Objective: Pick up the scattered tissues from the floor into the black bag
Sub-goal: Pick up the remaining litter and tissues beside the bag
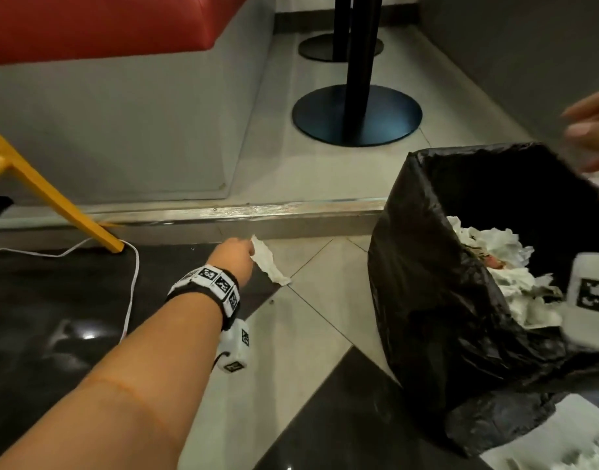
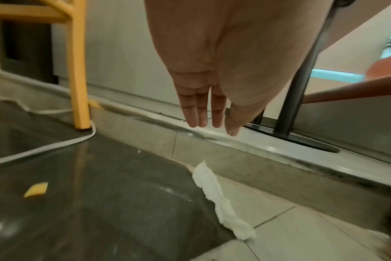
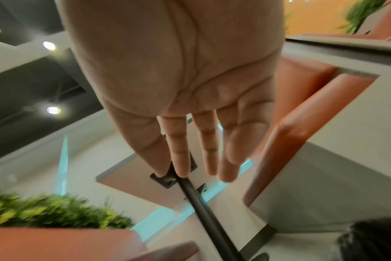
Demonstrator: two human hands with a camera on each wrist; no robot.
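A long crumpled white tissue (image 1: 269,262) lies on the floor at the seam of dark and light tiles, just below a step. My left hand (image 1: 238,254) reaches out over its far end. In the left wrist view the left hand (image 2: 214,126) has straight fingers and hovers above the tissue (image 2: 221,199) without touching it. The black bag (image 1: 427,300) stands open at the right, with several crumpled tissues (image 1: 501,266) inside. My right hand (image 1: 589,137) is blurred above the bag's far rim. In the right wrist view the right hand (image 3: 196,169) is spread and empty.
A yellow chair leg (image 1: 53,198) and a white cable (image 1: 131,283) are left of the tissue. A metal-edged step (image 1: 223,212) runs behind it, with black table bases (image 1: 357,115) and a red bench (image 1: 104,22) beyond. More white paper (image 1: 589,446) lies at bottom right.
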